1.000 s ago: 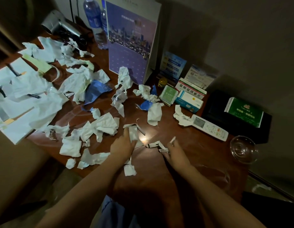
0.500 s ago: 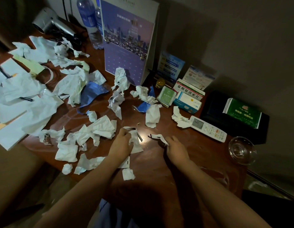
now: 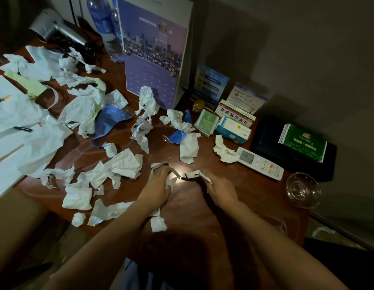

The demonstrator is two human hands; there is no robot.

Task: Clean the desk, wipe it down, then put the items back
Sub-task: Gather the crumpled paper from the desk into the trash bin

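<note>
Desk [image 3: 202, 216] of reddish-brown wood, glossy, with a bright glare spot between the two hands, is strewn with crumpled white tissues [image 3: 123, 166] and torn paper, thickest on its left half. At its near middle the left hand [image 3: 158, 185] lies curled over a white paper scrap [image 3: 171, 182] that shows just under and beside its fingers, which grip it. Just beside it, the right hand [image 3: 220, 188] pinches a torn white strip with dark edges [image 3: 194, 175], the strip sticking out leftward past the fingertips, just above the desk surface. Further back lie a white remote [image 3: 260, 163], medicine boxes [image 3: 234, 126], an upright purple calendar [image 3: 152, 55] and a glass bowl [image 3: 302, 189] at the right edge.
</note>
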